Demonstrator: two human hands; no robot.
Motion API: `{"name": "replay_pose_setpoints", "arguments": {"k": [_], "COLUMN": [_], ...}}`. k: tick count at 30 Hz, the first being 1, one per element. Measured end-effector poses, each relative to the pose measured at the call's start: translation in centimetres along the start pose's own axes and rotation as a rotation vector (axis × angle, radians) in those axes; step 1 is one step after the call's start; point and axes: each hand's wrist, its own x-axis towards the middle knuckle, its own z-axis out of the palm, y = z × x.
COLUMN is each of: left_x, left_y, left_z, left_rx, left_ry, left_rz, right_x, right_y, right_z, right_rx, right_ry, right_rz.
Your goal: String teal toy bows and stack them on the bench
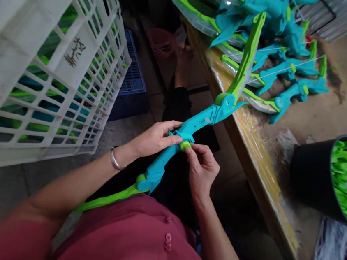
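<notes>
A toy bow (201, 118) with a blue body and green limbs slants across my lap, its lower limb against my shirt. My left hand (155, 139) is closed around the middle of the blue body, thumb on top. A small green plastic piece (186, 145) sits at the bow's middle. My right hand (202, 166) pinches that piece between thumb and fingertips, against the blue body. Whether the piece is fixed to the bow cannot be told.
Several finished-looking bows (273, 62) with white strings lie on the table (251, 154) at right. A black bucket (308, 169) holds small green parts, with white strings (329, 254) below it. At left stands a white crate (59, 64) of bow parts; a blue crate (133, 72) is behind it.
</notes>
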Motion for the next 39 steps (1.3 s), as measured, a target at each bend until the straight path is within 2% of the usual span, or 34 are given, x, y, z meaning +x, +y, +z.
{"name": "replay_pose_setpoints", "arguments": {"k": [4,17,24,29,34,39], "left_x": [-0.7,-1.6,-1.4,-1.2,-1.2,-1.2], "left_y": [-0.1,-0.5,-1.5,-2.1,-2.1,-1.6], "left_z": [0.7,2.4,2.4,2.4,2.6,2.7], "left_rx": [0.038,0.067,0.017,-0.013,-0.015,0.02], "left_ry": [0.077,0.271,0.221,0.236,0.265,0.267], "left_rz": [-0.006,0.047,0.088,0.079,0.069,0.075], "right_x": [0.1,1.1,1.0,0.8,1.0,1.4], "right_y": [-0.6,-0.4,0.1,0.6,1.0,0.6], "right_z": [0.1,0.4,0.1,-0.6,-1.0,-1.3], "right_rx": [-0.124,-0.104,-0.12,-0.168,-0.189,-0.331], "right_ry": [0.017,0.003,-0.014,-0.05,-0.1,-0.136], "right_rz": [-0.083,-0.001,-0.049,-0.106,-0.172,-0.283]}}
